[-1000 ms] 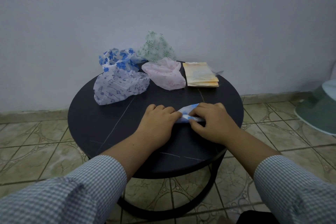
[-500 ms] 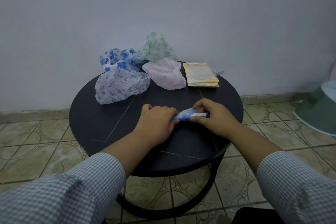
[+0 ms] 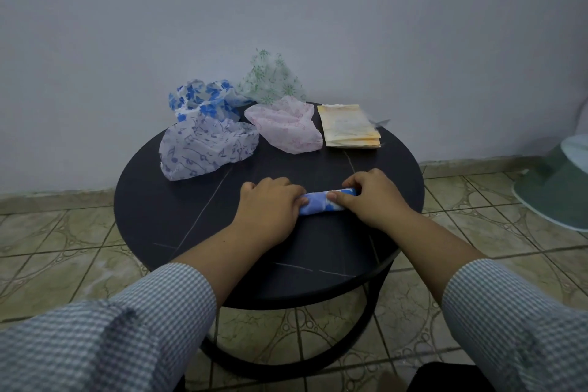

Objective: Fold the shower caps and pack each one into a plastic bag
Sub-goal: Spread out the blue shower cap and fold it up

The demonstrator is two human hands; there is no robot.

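Your hands: left hand (image 3: 270,205) and right hand (image 3: 370,200) both pinch the rolled blue cap (image 3: 319,204), mid-table (image 3: 159,216)
Writing: none readable

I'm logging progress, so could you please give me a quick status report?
Left hand and right hand both grip the blue-and-white rolled shower cap on the round black table. Yellowish plastic bag stack untouched. Nothing in the way.

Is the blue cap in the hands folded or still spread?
Folded: the blue cap is a narrow roll on the table, pinched by the left hand and right hand.
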